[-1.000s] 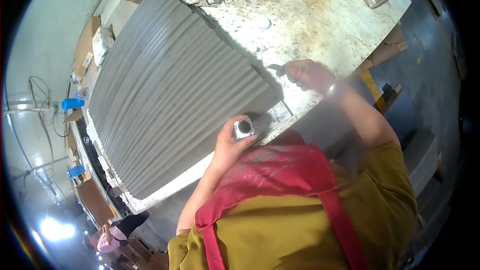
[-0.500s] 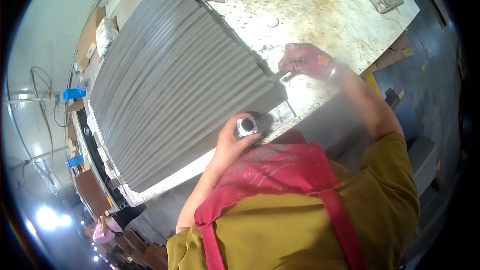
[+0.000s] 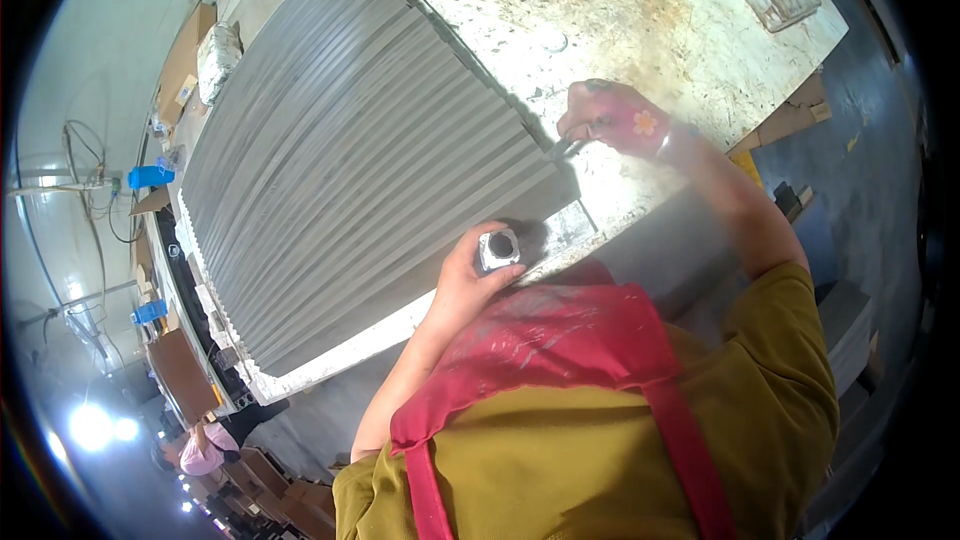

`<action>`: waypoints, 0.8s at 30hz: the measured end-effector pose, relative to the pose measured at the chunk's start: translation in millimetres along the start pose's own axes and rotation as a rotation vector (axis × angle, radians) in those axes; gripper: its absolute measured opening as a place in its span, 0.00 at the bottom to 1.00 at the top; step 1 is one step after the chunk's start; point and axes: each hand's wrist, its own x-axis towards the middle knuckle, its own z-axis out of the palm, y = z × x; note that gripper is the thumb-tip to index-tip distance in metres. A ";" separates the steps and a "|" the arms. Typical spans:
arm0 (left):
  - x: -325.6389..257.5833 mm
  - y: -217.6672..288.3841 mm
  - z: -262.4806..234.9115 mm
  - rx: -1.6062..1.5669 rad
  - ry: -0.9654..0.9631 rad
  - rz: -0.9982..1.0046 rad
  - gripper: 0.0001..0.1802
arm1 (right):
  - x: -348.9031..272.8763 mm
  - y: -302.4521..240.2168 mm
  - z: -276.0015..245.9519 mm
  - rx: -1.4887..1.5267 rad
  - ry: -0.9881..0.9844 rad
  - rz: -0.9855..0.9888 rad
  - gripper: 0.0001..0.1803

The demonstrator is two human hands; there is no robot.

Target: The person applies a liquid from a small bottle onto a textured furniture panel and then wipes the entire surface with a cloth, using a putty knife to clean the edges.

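Gripping a small open can (image 3: 499, 249) and a thin tool (image 3: 560, 149) beside a grey ribbed panel (image 3: 350, 170).
Left hand (image 3: 470, 285) wraps closed round the can at the panel's near edge — right hand (image 3: 615, 118) pinches the tool, its tip touching the panel's corner.

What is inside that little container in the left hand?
The small container in the left hand shows a dark opening; whatever it holds cannot be made out. Fingers cover its sides.
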 end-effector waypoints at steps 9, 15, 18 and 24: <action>-0.7 -0.1 1.6 -0.017 0.012 -0.003 0.28 | -7.3 6.4 -2.6 0.194 0.067 0.053 0.11; -0.4 0.6 1.6 -0.008 0.013 0.011 0.28 | -1.1 -1.8 -0.3 0.062 -0.009 0.064 0.11; -0.7 -0.4 1.8 -0.012 0.011 -0.001 0.28 | -3.2 5.4 0.7 0.023 0.041 0.026 0.10; -0.1 -0.9 2.8 -0.020 0.014 0.000 0.28 | -5.6 -0.1 -2.5 0.023 0.052 -0.018 0.10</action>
